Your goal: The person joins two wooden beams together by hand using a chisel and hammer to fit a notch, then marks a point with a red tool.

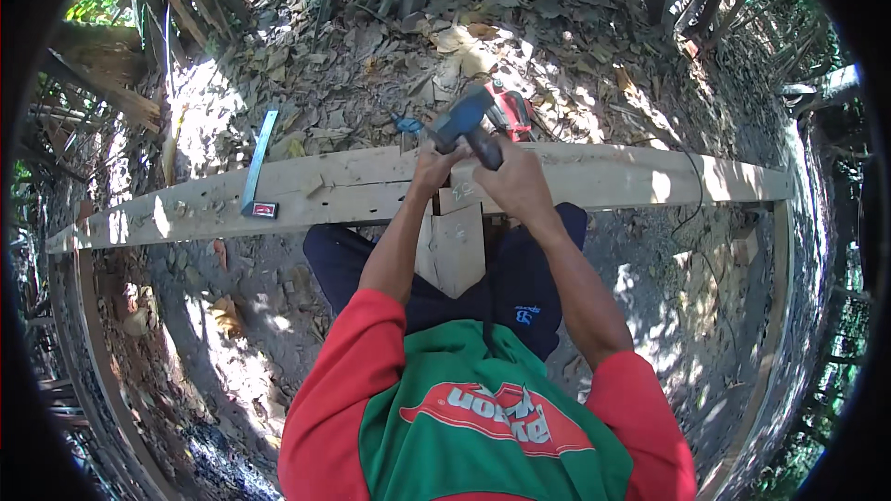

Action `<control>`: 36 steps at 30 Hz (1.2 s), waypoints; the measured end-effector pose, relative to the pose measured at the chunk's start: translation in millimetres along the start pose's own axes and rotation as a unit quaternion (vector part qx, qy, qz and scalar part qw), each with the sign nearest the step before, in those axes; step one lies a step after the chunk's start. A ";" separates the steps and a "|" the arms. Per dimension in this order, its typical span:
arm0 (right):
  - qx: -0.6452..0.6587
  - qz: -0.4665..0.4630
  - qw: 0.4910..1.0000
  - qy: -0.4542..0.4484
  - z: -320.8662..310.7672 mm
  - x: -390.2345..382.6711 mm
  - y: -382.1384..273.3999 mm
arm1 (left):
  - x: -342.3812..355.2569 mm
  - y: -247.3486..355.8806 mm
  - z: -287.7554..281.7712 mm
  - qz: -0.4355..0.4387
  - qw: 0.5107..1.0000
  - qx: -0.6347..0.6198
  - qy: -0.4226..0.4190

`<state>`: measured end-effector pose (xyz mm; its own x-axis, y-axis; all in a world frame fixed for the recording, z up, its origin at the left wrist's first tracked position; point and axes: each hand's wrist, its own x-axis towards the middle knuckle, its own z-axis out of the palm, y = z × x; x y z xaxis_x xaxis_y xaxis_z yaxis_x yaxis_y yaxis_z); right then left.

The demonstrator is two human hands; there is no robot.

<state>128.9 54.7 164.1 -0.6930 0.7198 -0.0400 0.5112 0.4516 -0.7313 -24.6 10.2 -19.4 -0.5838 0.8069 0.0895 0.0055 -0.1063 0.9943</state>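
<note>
My right hand [512, 178] is closed round the dark handle of a hammer [464, 113], raised above a long wooden beam [594, 172]. Just below the hammer head, my left hand [434, 167] is closed over the middle of the beam. The hammer head hides its fingertips and whatever they grip. A shorter timber [457, 246] meets the beam under my hands and points back between my legs. Near my left hand there is a dark gap in the wood. Pencil marks show on both timbers.
A try square [260, 167] lies across the beam at left. Beyond the beam are a red and black tool [510, 111] and a small blue object [406, 124] I cannot identify. A dark cord [694, 187] hangs over the beam at right. Side timbers [778, 288] run back; trunks and dry leaves surround everything.
</note>
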 end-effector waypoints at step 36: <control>0.086 -0.039 0.994 0.062 -53.3 -10.3 -25.9 | -6.9 4.3 -22.1 -0.092 0.986 0.116 -0.078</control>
<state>149.9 63.8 219.7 -0.6544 0.7498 0.0980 0.3558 0.4196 -0.8350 -38.6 -8.7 -17.0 -0.4595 0.8821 -0.1038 0.1071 0.1711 0.9794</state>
